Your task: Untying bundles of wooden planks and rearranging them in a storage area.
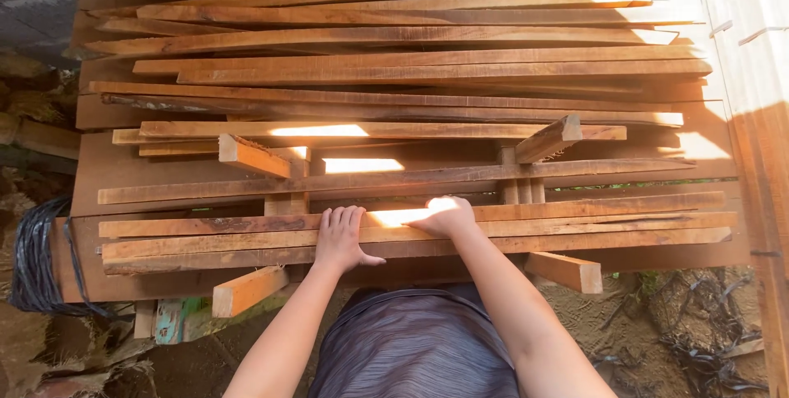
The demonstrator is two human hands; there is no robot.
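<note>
Fingers (pixel 339 219) of the left hand (pixel 339 242) lie extended and close together, flat on the nearest long planks (pixel 205 242), with the thumb splayed out toward the person's body along the near edge. Fingers of the right hand (pixel 448 215) are curled downward over the same bundle of planks; strong sunlight washes out the knuckles, so whether they clamp a single plank or merely rest on it cannot be told. The two hands sit near each other, left beside right, on the front layer of the wood stack (pixel 394 61).

Beyond the fingertips, further rough-sawn planks run crosswise in overlapping rows up to the far edge of the stack. Just past the left fingertips stands a short upright block (pixel 286 201); a short offcut (pixel 251 157) lies tilted above it. Past the right fingertips, another short offcut (pixel 549 140) lies tilted on vertical supports. Below the wrists, two short blocks (pixel 248 289) project from under the front layer, one on each side. Dark coiled cord (pixel 37 258) hangs well to the left of the left hand.
</note>
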